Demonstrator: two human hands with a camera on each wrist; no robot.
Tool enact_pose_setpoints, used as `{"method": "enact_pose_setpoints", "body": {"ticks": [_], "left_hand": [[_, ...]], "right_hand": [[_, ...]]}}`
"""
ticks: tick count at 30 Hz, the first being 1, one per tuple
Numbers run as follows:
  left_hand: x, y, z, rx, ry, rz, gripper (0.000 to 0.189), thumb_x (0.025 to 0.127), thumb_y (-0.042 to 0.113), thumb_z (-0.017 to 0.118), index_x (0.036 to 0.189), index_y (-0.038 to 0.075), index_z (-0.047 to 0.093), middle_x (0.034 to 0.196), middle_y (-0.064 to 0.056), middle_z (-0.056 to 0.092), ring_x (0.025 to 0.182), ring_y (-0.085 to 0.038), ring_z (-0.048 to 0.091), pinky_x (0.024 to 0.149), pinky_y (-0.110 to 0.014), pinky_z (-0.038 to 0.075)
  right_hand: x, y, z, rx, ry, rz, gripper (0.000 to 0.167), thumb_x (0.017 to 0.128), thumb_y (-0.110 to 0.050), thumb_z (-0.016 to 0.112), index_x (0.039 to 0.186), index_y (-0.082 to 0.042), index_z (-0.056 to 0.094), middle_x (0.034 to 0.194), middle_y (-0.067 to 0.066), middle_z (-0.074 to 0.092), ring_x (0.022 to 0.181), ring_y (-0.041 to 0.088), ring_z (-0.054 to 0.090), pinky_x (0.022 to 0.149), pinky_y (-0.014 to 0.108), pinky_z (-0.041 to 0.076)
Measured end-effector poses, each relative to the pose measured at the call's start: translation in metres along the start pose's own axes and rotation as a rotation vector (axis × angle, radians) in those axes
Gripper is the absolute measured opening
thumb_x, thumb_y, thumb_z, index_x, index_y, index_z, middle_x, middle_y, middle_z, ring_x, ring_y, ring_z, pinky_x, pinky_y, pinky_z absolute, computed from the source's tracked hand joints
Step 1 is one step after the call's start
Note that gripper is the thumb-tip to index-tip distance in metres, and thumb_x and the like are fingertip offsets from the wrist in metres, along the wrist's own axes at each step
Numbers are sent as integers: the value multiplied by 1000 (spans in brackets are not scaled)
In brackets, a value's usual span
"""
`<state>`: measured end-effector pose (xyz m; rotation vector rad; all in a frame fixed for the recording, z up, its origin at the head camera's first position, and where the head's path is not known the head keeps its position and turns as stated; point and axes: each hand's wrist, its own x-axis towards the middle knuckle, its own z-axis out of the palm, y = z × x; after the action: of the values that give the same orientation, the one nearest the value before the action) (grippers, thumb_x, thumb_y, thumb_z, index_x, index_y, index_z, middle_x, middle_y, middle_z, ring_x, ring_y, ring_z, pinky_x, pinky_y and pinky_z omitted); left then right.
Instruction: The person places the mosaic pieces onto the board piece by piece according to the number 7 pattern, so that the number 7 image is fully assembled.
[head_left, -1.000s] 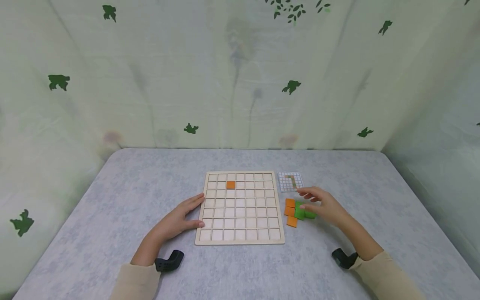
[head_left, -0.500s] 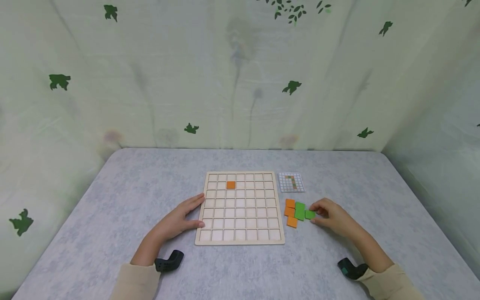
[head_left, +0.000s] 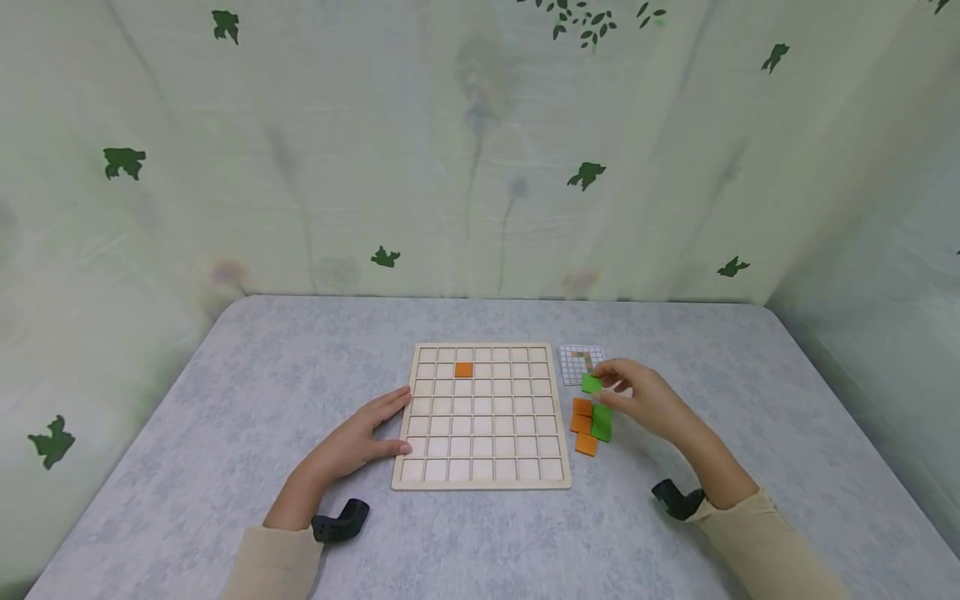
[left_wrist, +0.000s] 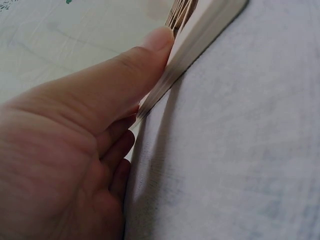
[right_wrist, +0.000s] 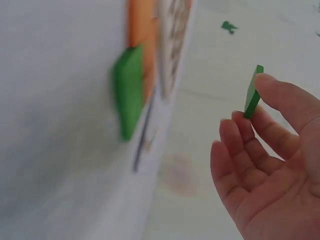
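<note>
Fingers (right_wrist: 239,131) and thumb of the right hand (head_left: 647,398) are pinching a small green tile (right_wrist: 253,91) by its thin edges, and it is hanging in the air above the pattern card (head_left: 576,360), just to the right of the wooden board (head_left: 482,414). Below that hand, a few orange tiles (head_left: 582,424) and one more green tile (head_left: 602,422) are lying close together on the grey desk (head_left: 225,392). One orange tile (head_left: 463,369) is already sitting in a square near the top of the board. The left hand (head_left: 358,442) is resting flat with its fingers straight, and its thumb (left_wrist: 145,60) is pressing against the board's left edge, holding nothing. To do this part well, I think the pinch should be staying light but firm so the tile is not slipping, the tile should be coming down flat over one square, and the left hand should be keeping the board from sliding.
</note>
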<state>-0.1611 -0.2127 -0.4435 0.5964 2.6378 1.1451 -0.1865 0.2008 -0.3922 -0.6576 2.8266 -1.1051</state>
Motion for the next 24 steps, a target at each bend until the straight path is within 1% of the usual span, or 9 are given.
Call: {"method": "enact_pose_setpoints", "body": {"ticks": [5, 8, 10, 14, 17, 21, 24], "left_hand": [[0, -1, 0, -2, 5, -1, 82, 76, 34, 70, 141, 4, 29, 146, -11, 21, 132, -33, 15, 101, -53, 17], [0, -1, 0, -2, 5, -5, 82, 76, 35, 70, 141, 5, 29, 146, -11, 21, 132, -34, 15, 101, -53, 17], [0, 0, 0, -2, 4, -9, 83, 76, 36, 70, 141, 5, 29, 146, -11, 21, 132, -34, 15, 101, -53, 17], [0, 0, 1, -1, 2, -17, 83, 76, 37, 70, 141, 5, 29, 146, -11, 21, 132, -34, 15, 101, -53, 17], [0, 0, 1, -6, 2, -17, 83, 76, 36, 70, 141, 5, 29, 146, -11, 21, 132, -34, 15, 101, -53, 17], [0, -1, 0, -9, 3, -9, 83, 76, 35, 70, 141, 5, 29, 146, -11, 21, 132, -33, 15, 101, -53, 17], [0, -1, 0, -7, 6, 2, 82, 76, 35, 70, 141, 4, 29, 146, -11, 21, 132, -34, 15, 101, -53, 17]], "right_hand": [[30, -26, 7, 63, 36, -77, 31, 85, -16, 63, 113, -4, 58, 108, 7, 57, 91, 20, 53, 79, 37, 45], [50, -37, 17, 109, 55, -99, 29, 85, -17, 64, 112, -6, 59, 106, 5, 56, 91, 19, 53, 78, 34, 45], [63, -40, 26, 132, 70, -111, 29, 84, -17, 65, 111, -7, 60, 105, 4, 57, 90, 17, 53, 78, 33, 45], [86, -41, 47, 168, 90, -108, 30, 84, -19, 65, 111, -8, 61, 104, 3, 57, 90, 16, 53, 78, 30, 45], [98, -40, 62, 195, 84, -92, 31, 83, -20, 65, 111, -7, 61, 102, 3, 57, 89, 16, 54, 78, 30, 45], [106, -38, 79, 225, 41, -56, 30, 84, -17, 65, 111, -6, 61, 103, 4, 57, 89, 17, 54, 77, 30, 45], [110, -35, 88, 226, -4, -30, 28, 85, -14, 64, 112, -7, 61, 105, 4, 57, 89, 17, 53, 77, 29, 45]]}}
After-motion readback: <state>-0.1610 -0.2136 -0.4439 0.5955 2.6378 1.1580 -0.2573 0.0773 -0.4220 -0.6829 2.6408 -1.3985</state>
